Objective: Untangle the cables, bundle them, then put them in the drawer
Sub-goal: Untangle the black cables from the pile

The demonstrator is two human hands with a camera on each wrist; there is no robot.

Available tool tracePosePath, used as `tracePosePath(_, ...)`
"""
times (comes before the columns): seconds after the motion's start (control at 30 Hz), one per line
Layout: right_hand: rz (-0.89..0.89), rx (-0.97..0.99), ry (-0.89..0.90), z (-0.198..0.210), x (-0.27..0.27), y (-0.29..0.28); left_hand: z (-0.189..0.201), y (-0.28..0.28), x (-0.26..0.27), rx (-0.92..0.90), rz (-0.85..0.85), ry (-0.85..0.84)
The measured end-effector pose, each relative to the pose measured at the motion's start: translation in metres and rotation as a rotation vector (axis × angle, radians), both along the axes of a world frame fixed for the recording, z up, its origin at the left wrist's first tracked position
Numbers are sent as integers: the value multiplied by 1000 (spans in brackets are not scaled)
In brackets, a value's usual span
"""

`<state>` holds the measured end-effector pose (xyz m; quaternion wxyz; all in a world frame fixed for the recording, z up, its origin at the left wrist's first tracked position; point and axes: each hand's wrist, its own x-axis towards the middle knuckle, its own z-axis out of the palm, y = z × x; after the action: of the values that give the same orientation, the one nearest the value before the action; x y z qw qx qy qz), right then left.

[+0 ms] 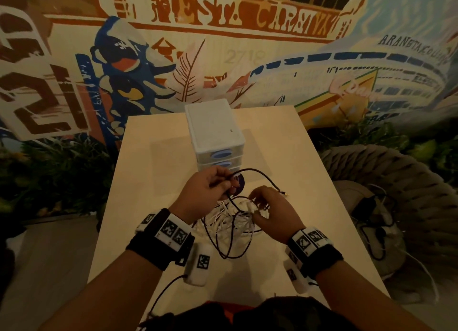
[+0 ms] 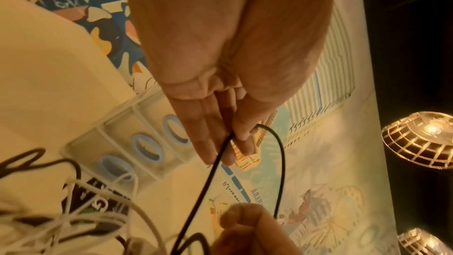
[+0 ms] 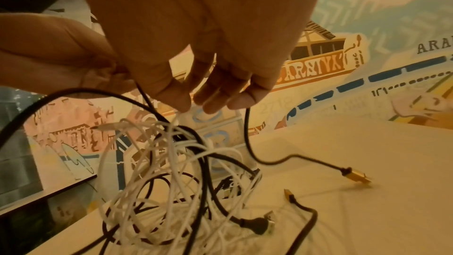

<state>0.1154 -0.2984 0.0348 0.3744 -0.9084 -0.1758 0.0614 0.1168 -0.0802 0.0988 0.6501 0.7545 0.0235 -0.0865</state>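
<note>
Nearest the camera: two wrists with tagged bands, hands over the tangle [image 1: 230, 221] at mid-bench [image 1: 153, 157], just in front of the drawers [image 1: 218, 147].

Left hand [image 1: 205, 189] raised above the tangle, grip closed: thumb and fingers pinching a black cable [image 2: 245, 150], a loop arching out from the pinch towards the drawers and back down to a gold plug [image 3: 357, 177] lying right of the tangle.

Right hand [image 1: 272, 209] low over the tangle's right side, fingers [image 3: 171, 94] curled down, tips pinching a white strand at the top of the heap.

Tangle itself: thin white cables [image 3: 171, 162] knotted with thicker black ones, partly lifted, the rest slack on the bench. Second gold plug [image 3: 289, 194] and an angled black plug [image 3: 257, 226] loose at the near side. Round dark disc [image 1: 239, 182] between drawers and tangle, use unclear. All three drawers look shut.

Judged handling: light, limp, no stiffness to push with, so only pulling works. White strands thin and likely to cinch if yanked. Best hold probably near a free plug, feeding that end back through the loops while the other hand pins the heap. Plugs apt to snag on crossings. Untangling step, early on.
</note>
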Motion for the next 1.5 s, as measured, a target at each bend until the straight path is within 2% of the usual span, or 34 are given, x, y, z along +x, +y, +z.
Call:
tracePosePath(0.07, -36, 13, -14, -4, 1, -4, 3, 2, 1, -25, 20, 0)
tracePosePath(0.27, 9, -41, 37, -3, 0, 8, 6, 4, 4, -132, 63, 10)
tracePosePath(0.4, 32, -129, 66, 6, 7, 19, 8, 3, 2, -143, 72, 10)
tracePosePath(0.5, 43, -141, 39, 9, 11, 23, 8, 3, 2, -166, 129, 24)
tracePosePath(0.63, 99, -157, -58, 8, 11, 29, 13, 4, 0, -231, 123, 20)
tracePosePath(0.73, 85, -182, -79, 5, 12, 30, 12, 4, 0, -194, 149, 1)
tracePosePath(0.8, 55, -185, -71, 6, 13, 30, 10, 5, -1, -70, 158, -25)
tracePosePath(0.9, 32, -173, -101, 12, 15, 30, 4, 6, -8, 222, 15, -21)
tracePosePath(1.0, 39, -167, -142, 20, 16, 31, -4, 2, -12, 361, -58, -40)
tracePosePath(1.17, 48, -190, -209, 24, 17, 33, -2, 7, -8, 560, 71, -208)
tracePosePath(1.3, 112, -235, -235, 27, 14, 32, 1, 14, -4, 885, -143, -493)
tracePosePath(1.43, 117, -250, -188, 31, 12, 24, 0, 24, 6, 1085, -234, -611)
tracePosePath(1.5, 112, -268, -156, 32, 11, 20, 1, 28, 9, 1121, -279, -597)
